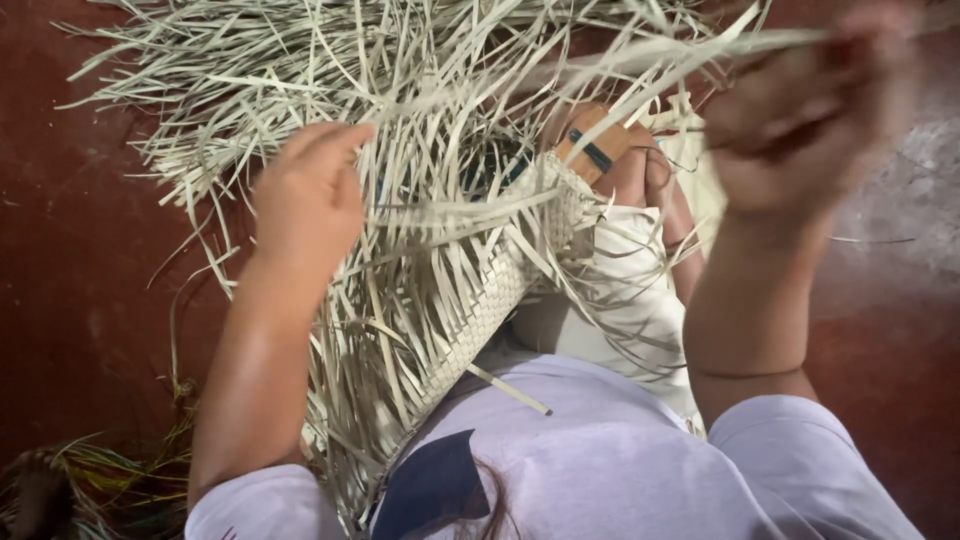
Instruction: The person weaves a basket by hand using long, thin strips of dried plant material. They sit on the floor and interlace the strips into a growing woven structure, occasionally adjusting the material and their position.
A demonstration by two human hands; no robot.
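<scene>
The woven palm-leaf mat [500, 290] serves as the reference: a plaited band running diagonally from low beside the white shirt [600, 460] up toward the raised knee [610, 150], with a mass of unwoven pale strips [380, 90] fanning out up and to the left of it across the dark red floor [70, 260]. The right hand [800, 120] is raised up and to the right of the mat's upper end, blurred; its fingers appear curled shut around one long pale strip [640, 60], though the exact pinch cannot be confirmed through the blur. That strip's long axis runs nearly level, from the right hand leftward and slightly downward into the loose fan above the mat, so it lies left of the fingers that hold it and is drawn taut away from the weave. The left hand [310, 200] sits just left of the mat's middle, closer to the woven edge than the right hand; its fingers are extended and loosely together, pressed in among the loose strips, and whether they grip any single strip cannot be told. Crossing strips lie between the two hands and over the held one. White cloth [630, 300] lies beside the mat's lower right edge. Greenish leaf scraps [120, 480] lie well below and left of the mat.
</scene>
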